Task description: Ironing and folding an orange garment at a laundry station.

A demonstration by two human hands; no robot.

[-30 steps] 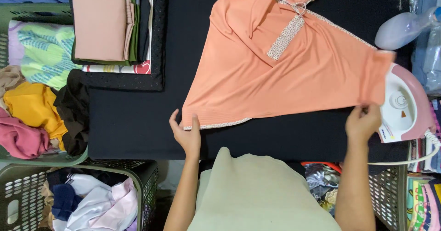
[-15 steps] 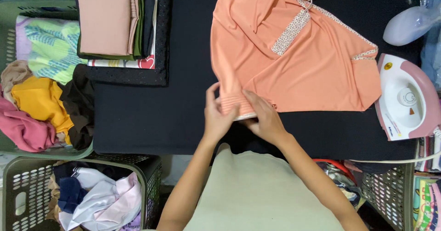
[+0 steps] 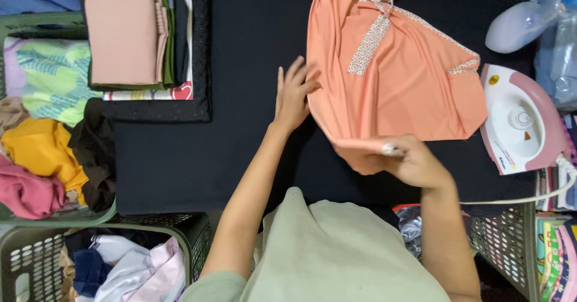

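folding has moved on: the orange garment (image 3: pixel 396 91), spread wide a second ago, now lies narrower on the black ironing surface (image 3: pixel 240 97). the left hand (image 3: pixel 293 94) rests flat and open on its left edge. the right hand (image 3: pixel 404 161) pinches the lower corner, beside the pink iron (image 3: pixel 522 122).

orange garment (image 3: pixel 415 91) — thin matt cloth, smooth, with a speckled woven trim (image 3: pixel 368 48). black ironing surface (image 3: pixel 240 128) — matt fabric, faintly napped. iron (image 3: pixel 522 120) — glossy white and pink plastic. folded stack (image 3: pixel 123 34) — soft matt cloth, pink on top. laundry basket (image 3: pixel 36 251) — perforated grey-green plastic, dull sheen. spray bottle (image 3: pixel 520 25) — translucent plastic.
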